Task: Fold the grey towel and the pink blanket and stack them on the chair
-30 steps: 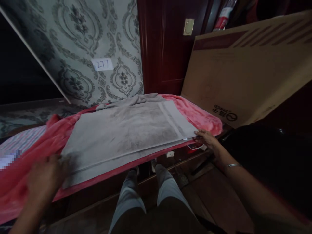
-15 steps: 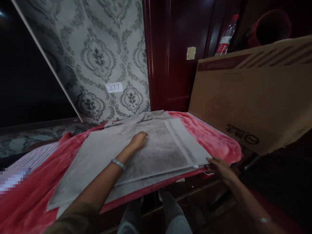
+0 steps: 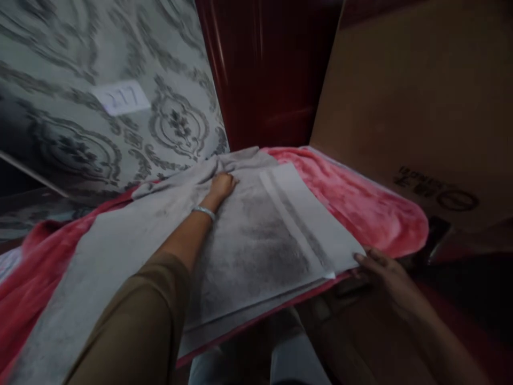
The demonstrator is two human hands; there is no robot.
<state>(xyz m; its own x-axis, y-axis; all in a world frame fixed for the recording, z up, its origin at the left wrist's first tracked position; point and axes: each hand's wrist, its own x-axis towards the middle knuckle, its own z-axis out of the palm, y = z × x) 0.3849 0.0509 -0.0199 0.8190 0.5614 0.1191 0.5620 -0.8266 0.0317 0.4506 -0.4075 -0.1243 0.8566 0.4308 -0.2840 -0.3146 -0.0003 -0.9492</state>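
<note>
Clock hours run from the middle of the view. The gray towel lies there, spread flat on the pink blanket, which shows at 3 o'clock and again at 8 to 9 o'clock. Near the towel's right end, a dark stripe runs between paler bands. Its near edge shows 2 layers, and gray folds bunch up at 11 to 12 o'clock.

The left hand, just off center at 9 o'clock, rests on the towel with fingers curled; I cannot tell whether it grips cloth. A bracelet circles that wrist. At 4 o'clock, the right hand pinches the towel's near corner, thumb on top.

A card with blurred figures is on the patterned wall at 10 o'clock. The red door stands at 12, the box at 2.
</note>
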